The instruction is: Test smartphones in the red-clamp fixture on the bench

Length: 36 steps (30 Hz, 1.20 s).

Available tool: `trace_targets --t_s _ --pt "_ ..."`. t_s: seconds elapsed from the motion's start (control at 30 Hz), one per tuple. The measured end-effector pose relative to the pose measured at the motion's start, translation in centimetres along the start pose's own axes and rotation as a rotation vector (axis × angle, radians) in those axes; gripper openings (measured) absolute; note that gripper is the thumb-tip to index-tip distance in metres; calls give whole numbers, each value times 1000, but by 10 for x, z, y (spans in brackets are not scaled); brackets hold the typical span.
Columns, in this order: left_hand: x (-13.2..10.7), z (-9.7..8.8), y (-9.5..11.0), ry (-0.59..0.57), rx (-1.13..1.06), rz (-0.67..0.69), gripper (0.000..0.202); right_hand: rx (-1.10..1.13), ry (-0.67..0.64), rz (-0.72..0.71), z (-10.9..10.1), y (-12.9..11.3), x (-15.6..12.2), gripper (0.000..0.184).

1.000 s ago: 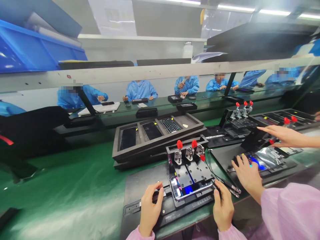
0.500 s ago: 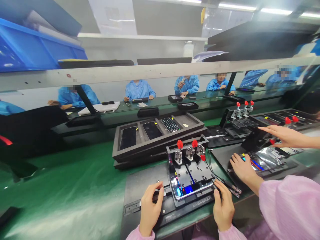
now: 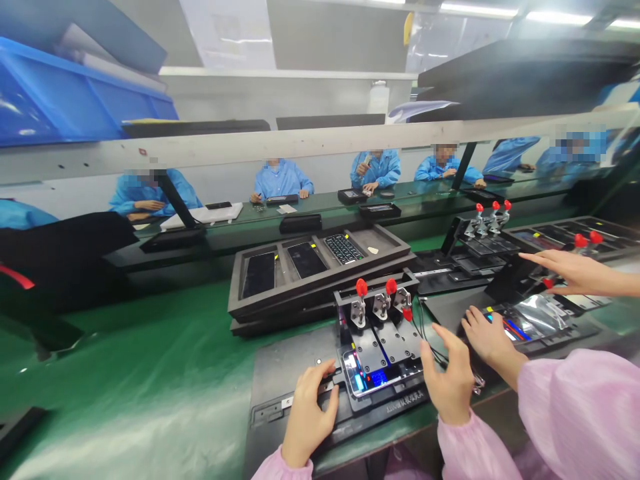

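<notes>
The left hand [image 3: 310, 417] lies curled against the black fixture [image 3: 280, 383] on its near side, fingertips at the edge; whether it is clenched on anything there cannot be told. The right hand [image 3: 450, 380] hangs released, fingers spread, just beside the fixture and holding nothing. The phone [image 3: 370, 375] sits flat in the fixture between them, below three red-handled toggle clamps [image 3: 383, 300]. A foam tray [image 3: 320, 267] of dark panels rests beyond on the green counter [image 3: 125, 353], and a co-worker's hands [image 3: 487, 340] reach over a foil sheet [image 3: 535, 320] at right.
</notes>
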<state>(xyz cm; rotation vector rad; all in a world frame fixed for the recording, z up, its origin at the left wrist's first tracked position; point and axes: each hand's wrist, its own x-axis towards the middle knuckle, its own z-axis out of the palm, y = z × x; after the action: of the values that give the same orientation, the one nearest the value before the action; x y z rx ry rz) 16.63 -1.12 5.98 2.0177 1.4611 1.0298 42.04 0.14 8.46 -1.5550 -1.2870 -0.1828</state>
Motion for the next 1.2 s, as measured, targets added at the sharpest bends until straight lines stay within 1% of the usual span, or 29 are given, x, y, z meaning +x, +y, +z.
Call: trace_targets --t_s 0.1,0.2,0.37,0.5,0.63,0.73,0.8,0.87,0.97,1.03,1.1,1.2 --pt "0 3 -2 -45 38 8 39 5 -142 -38 10 -7 31 42" --pt "0 5 -4 -52 39 -10 38 10 -238 -62 13 -13 49 37" --pt "1 5 -5 -68 28 -37 40 12 -321 -70 3 -16 64 35" --pt "0 5 -4 -74 25 -44 39 21 -368 -59 4 -18 67 38" --pt "-1 4 -4 -80 25 -46 39 44 -342 -42 5 -25 63 34" --pt "0 3 -3 -84 29 -45 38 45 -276 -26 -3 -30 65 33" --pt "0 1 -2 -85 34 -43 38 59 -205 8 -7 -35 70 33" --pt "0 0 -1 -86 41 -41 38 165 -154 30 -10 -41 75 35" --pt "1 -1 2 -85 54 -43 38 434 -151 -8 -10 -50 78 47" --pt "1 -3 2 -82 62 -48 38 527 -131 -29 -12 -54 74 43" --pt "0 -7 0 -75 70 -57 38 544 -73 2 -17 -52 66 35" --pt "-6 -22 -12 -59 85 -89 40 523 -22 58 -25 -40 50 26"
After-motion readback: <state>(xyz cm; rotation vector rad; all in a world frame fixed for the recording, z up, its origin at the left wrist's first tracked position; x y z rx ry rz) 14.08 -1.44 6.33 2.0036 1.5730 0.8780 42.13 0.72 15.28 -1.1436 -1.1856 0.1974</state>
